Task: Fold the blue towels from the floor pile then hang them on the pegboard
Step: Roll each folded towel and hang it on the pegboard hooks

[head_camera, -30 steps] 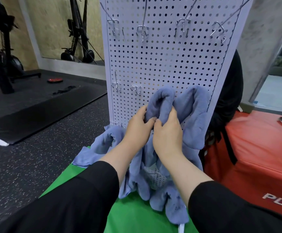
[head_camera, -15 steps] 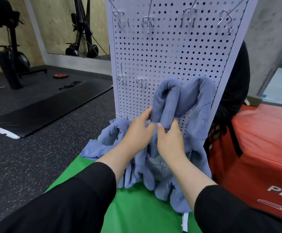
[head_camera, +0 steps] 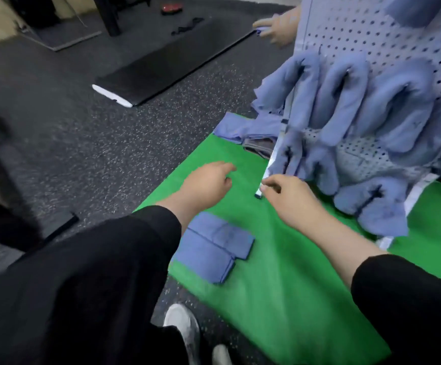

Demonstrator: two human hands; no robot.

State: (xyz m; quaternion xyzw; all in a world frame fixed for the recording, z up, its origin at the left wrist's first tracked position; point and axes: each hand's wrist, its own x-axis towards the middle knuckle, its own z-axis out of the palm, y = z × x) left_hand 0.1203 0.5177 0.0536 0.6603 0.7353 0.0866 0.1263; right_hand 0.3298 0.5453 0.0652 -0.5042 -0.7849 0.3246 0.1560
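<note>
Both hands are off the towel now: half a sec ago they pinched a blue fold up against the pegboard [head_camera: 387, 30], this frame they hang free over the green mat [head_camera: 279, 285]. I read that as one more towel hung, w/ the view dropped down to the floor for the next.

Left hand [head_camera: 206, 180] sits at approx 12 o'clock of the folded blue towels [head_camera: 214, 250], its grip loose, fingers relaxed and half spread, holding nothing. Right hand [head_camera: 290, 196] is at approx 2 o'clock of that stack, fingers softly curled, empty too, just beside the board's bottom edge.

Hung towels [head_camera: 345, 101] drape in loops across the board, approx 1 o'clock from my hands. Unfolded blue pile [head_camera: 243, 127] lies at the mat's far corner, 12 o'clock, near the board's foot.

Frame is blurred, so finger detail is rough. Next, I judge: grab from the folded stack, hang again.
</note>
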